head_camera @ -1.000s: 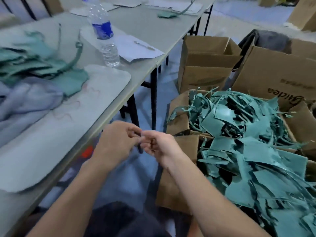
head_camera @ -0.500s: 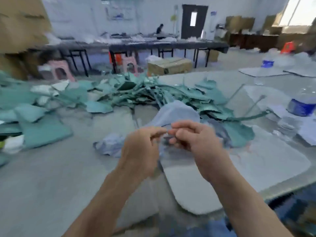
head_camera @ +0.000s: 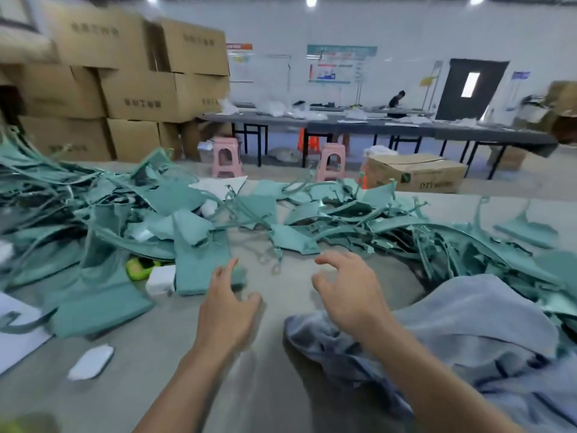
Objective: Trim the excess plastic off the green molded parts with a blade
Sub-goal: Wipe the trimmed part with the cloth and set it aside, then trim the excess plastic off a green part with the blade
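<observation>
A wide heap of green molded parts (head_camera: 193, 210) and thin green trimmings covers the far half of the grey table (head_camera: 156, 354). One flat green part (head_camera: 199, 264) lies at the heap's near edge. My left hand (head_camera: 229, 310) hovers just right of it, fingers spread and holding nothing. My right hand (head_camera: 346, 292) is out over the bare table with fingers loosely bent and nothing in it. No blade can be made out in either hand.
A grey-blue cloth (head_camera: 468, 332) lies bunched at the right under my right forearm. A small white box (head_camera: 160, 279) and a green-yellow object (head_camera: 139, 268) sit beside the flat part. A white oval piece (head_camera: 90, 362) lies near left. Cardboard boxes (head_camera: 134, 89) stand behind.
My view swung from the scrap box on the right, across the table, to the heap. My hands were pinched together on something small; now they are apart and hold nothing.
</observation>
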